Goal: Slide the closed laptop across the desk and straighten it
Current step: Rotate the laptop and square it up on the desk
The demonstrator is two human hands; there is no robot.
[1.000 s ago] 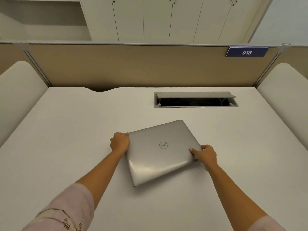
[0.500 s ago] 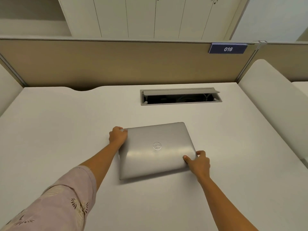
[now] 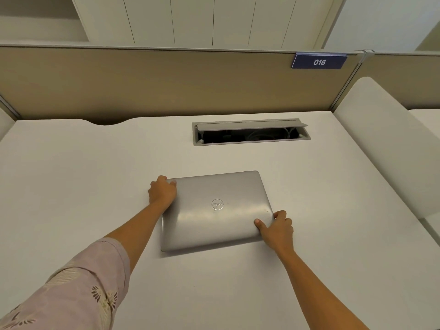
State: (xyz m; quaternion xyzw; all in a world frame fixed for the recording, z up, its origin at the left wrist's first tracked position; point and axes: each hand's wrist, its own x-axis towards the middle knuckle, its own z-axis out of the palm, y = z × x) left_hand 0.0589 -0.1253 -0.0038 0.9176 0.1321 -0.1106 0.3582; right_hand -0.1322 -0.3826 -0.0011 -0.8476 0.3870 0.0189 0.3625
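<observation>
A closed silver laptop (image 3: pixel 215 210) with a round logo on its lid lies flat on the white desk (image 3: pixel 71 186), near the middle. Its long edges run almost parallel to the desk's back edge, with a slight tilt. My left hand (image 3: pixel 162 191) grips its far left corner, fingers curled over the edge. My right hand (image 3: pixel 276 228) holds its near right corner, thumb on the lid and fingers around the side.
An open cable hatch (image 3: pixel 251 132) with a raised grey flap sits in the desk behind the laptop. A beige partition (image 3: pixel 166 82) with a blue "016" sign (image 3: pixel 319 61) closes the back. White side panels (image 3: pixel 385 144) border the desk on the right.
The laptop has turned clockwise under both hands, from clearly skewed to nearly square with the desk. My right hand moved toward me with its corner, my left hand away.
</observation>
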